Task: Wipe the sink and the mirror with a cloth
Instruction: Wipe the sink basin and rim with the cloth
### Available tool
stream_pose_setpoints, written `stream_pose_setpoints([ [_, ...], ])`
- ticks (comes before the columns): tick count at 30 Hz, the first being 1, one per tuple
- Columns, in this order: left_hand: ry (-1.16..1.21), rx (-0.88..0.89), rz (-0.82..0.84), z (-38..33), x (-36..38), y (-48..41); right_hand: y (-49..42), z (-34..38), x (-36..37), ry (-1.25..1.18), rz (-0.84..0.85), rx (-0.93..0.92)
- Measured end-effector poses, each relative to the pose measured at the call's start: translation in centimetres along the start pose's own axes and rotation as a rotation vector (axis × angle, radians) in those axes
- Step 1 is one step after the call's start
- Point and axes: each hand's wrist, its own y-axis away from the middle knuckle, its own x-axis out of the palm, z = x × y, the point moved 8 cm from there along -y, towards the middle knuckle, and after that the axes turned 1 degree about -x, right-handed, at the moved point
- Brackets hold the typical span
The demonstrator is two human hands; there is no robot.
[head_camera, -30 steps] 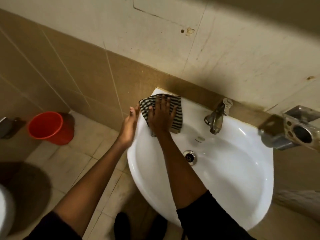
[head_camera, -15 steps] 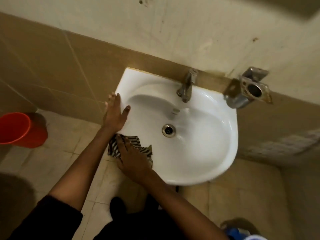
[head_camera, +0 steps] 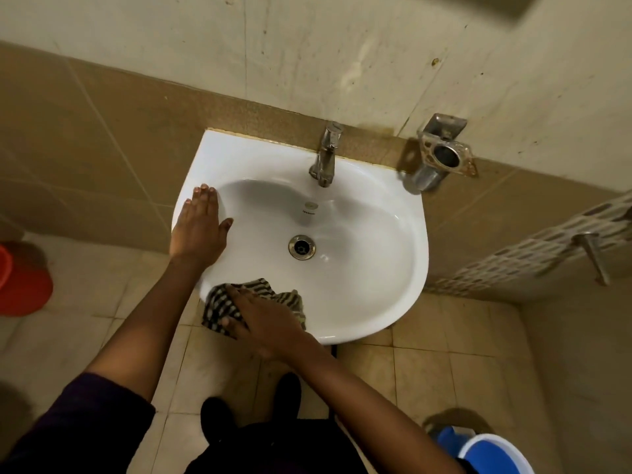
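A white wall-mounted sink [head_camera: 383, 268] fills the middle of the head view, with a metal tap [head_camera: 326, 155] at its back and a drain [head_camera: 302, 247] in the bowl. My right hand [head_camera: 263, 323] presses a black-and-white striped cloth [head_camera: 222, 302] flat against the sink's front-left rim. My left hand [head_camera: 200, 227] lies flat on the left rim, fingers together, holding nothing. The mirror is not in view.
A rusty metal holder [head_camera: 444, 152] sticks out of the wall right of the tap. An orange bucket [head_camera: 20, 282] stands on the floor at left, a blue bucket [head_camera: 485, 453] at lower right. Tiled wall behind, my feet [head_camera: 253, 412] below the sink.
My right hand slid the cloth from the sink's back-left corner down the left rim to the front-left edge. My left hand moved up onto the left rim. The view shifted right.
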Motion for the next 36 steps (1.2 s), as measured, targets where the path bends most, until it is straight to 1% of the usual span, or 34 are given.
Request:
stream_pose_setpoints([
  [2, 0.015, 0.001, 0.011, 0.2, 0.0, -0.1, 2.5, -1.0, -0.8, 0.044, -0.011, -0.048],
  [4, 0.040, 0.004, 0.013, 0.2, -0.2, -0.1, 5.5, -3.8, -2.3, 0.109, 0.001, -0.044],
  [7, 0.081, 0.002, -0.002, 0.1, -0.6, -0.1, 9.4, -10.5, -5.8, 0.260, 0.031, 0.018],
  [9, 0.104, -0.003, -0.017, 0.1, -0.9, -0.1, 10.1, -15.7, -8.6, 0.436, 0.072, -0.006],
  [12, 0.120, 0.004, -0.033, 0.1, -0.9, -0.2, 7.8, -23.1, -13.0, 0.759, 0.111, 0.051],
  [13, 0.126, 0.006, -0.038, 0.1, -0.8, -0.3, 6.1, -24.7, -14.0, 0.880, 0.166, 0.071],
  [14, 0.130, 0.006, -0.043, 0.2, -0.8, -0.3, 4.1, -25.7, -14.9, 1.003, 0.191, 0.048],
  [16, 0.133, 0.009, -0.062, 0.2, -0.8, -0.3, 0.4, -26.4, -15.1, 1.153, 0.237, -0.011],
  [18, 0.120, 0.008, -0.067, 0.3, -0.6, -0.4, -2.8, -25.7, -13.2, 1.196, 0.257, -0.168],
  [19, 0.114, 0.009, -0.061, 0.3, -0.5, -0.4, -3.8, -25.2, -11.8, 1.188, 0.284, -0.207],
  [20, 0.111, 0.012, -0.059, 0.3, -0.4, -0.4, -4.6, -25.1, -10.3, 1.144, 0.309, -0.234],
  [21, 0.114, 0.016, -0.062, 0.4, -0.4, -0.4, -5.3, -24.3, -9.0, 1.082, 0.285, -0.257],
  [22, 0.123, 0.016, -0.065, 0.4, -0.4, -0.4, -5.9, -24.0, -7.9, 1.014, 0.270, -0.228],
  [23, 0.136, 0.014, -0.064, 0.4, -0.5, -0.5, -6.1, -24.4, -7.0, 0.901, 0.314, -0.156],
  [24, 0.149, 0.010, -0.059, 0.4, -0.6, -0.5, -5.8, -24.6, -5.9, 0.778, 0.338, -0.137],
  [25, 0.160, 0.006, -0.053, 0.3, -0.6, -0.5, -5.0, -24.5, -5.3, 0.674, 0.344, -0.073],
  [26, 0.167, 0.001, -0.051, 0.3, -0.7, -0.5, -4.3, -24.0, -5.0, 0.561, 0.295, -0.052],
  [28, 0.178, -0.012, -0.047, 0.3, -0.8, -0.4, -2.4, -21.8, -3.4, 0.288, 0.285, 0.067],
  [29, 0.182, -0.017, -0.044, 0.3, -0.9, -0.4, -1.3, -19.5, -2.3, 0.122, 0.318, 0.102],
  [31, 0.190, -0.023, -0.043, 0.3, -1.0, -0.4, -0.5, -13.8, 0.0, -0.193, 0.396, 0.087],
  [32, 0.191, -0.025, -0.044, 0.3, -1.0, -0.4, -0.8, -10.7, 1.0, -0.285, 0.411, 0.044],
  [33, 0.187, -0.023, -0.041, 0.3, -1.0, -0.4, -1.5, -7.6, 1.5, -0.348, 0.393, -0.019],
  [34, 0.183, -0.021, -0.031, 0.3, -0.9, -0.4, -2.0, -4.9, 1.6, -0.410, 0.381, -0.043],
  [36, 0.179, -0.022, -0.015, 0.3, -0.8, -0.4, -2.6, -2.8, 1.5, -0.436, 0.377, -0.050],
])
